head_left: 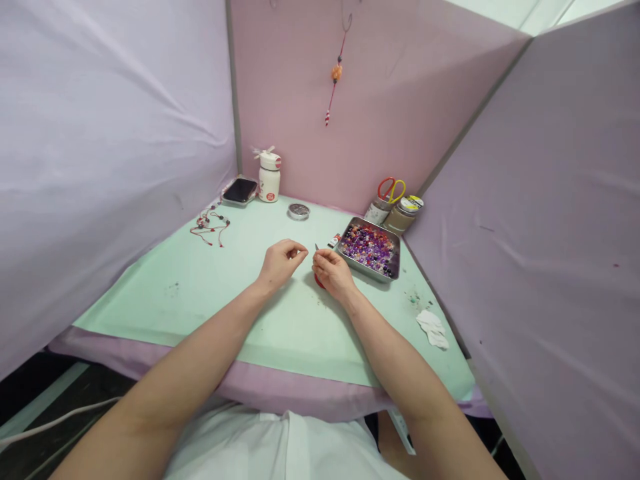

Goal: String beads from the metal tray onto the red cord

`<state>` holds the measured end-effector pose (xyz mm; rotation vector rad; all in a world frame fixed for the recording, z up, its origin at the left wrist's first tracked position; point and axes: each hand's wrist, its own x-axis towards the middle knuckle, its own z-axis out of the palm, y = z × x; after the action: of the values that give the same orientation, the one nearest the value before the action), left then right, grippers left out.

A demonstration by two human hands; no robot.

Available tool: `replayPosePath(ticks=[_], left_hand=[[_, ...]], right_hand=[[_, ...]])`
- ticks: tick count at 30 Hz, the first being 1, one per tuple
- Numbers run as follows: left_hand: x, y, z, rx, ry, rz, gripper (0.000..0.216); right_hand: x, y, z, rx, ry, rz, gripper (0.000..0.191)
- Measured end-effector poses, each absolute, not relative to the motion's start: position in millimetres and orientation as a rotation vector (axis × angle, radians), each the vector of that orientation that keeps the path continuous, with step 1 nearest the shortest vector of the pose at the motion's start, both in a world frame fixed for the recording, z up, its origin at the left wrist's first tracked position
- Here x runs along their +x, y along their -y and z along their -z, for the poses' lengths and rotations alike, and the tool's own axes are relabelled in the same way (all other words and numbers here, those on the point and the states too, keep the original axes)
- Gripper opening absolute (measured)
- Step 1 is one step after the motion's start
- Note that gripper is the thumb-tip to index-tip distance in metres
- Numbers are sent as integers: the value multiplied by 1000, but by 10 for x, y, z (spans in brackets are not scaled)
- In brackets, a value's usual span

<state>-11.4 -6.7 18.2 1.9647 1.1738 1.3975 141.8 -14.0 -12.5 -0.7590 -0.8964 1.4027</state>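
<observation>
My left hand (pixel 281 262) hovers over the green table (pixel 210 293), fingers pinched together near the fingertips; what it pinches is too small to tell. A few centimetres to its right, my right hand (pixel 334 272) is pinched on a thin pointed tool (pixel 317 247) that sticks up between the two hands. Something red (pixel 319 282) shows under my right hand. Just right of that hand stands a metal tray (pixel 395 248) filled with purple, red and orange beads (pixel 369 247).
At the back are a phone (pixel 240 191), a white bottle (pixel 269 176), a small round tin (pixel 299 211), and two jars, one holding scissors (pixel 391 189). A beaded string (pixel 210 223) lies at left, white scraps (pixel 433 329) at right. A beaded ornament (pixel 337 72) hangs on the pink partition.
</observation>
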Motion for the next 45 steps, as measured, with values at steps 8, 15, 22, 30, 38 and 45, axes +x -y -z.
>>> replayPosePath(ticks=[8,15,22,30,38,45], left_hand=[[-113,76,-170,2062,-1132,-1421,11],[-115,78,-166,2128,-1124,-1429,10],[-117,69,-152,2135,-1117,-1432,9],[-114,83,-165,2145,-1132,-1351,11],[-75,67,-127,1877,-1200,-1178,17],[-64,54,-139,1492,-1065,-1046,25]], right_hand=[[1424,152,127,-789,891,-1435,25],[1411,172,107,-771,870,-1446,24],[1420,167,108,-790,862,-1449,25],[1400,177,105,-804,901,-1422,25],[1393,193,117,-1012,1121,-1095,16],[1423,258,50,-1072,1397,-652,11]])
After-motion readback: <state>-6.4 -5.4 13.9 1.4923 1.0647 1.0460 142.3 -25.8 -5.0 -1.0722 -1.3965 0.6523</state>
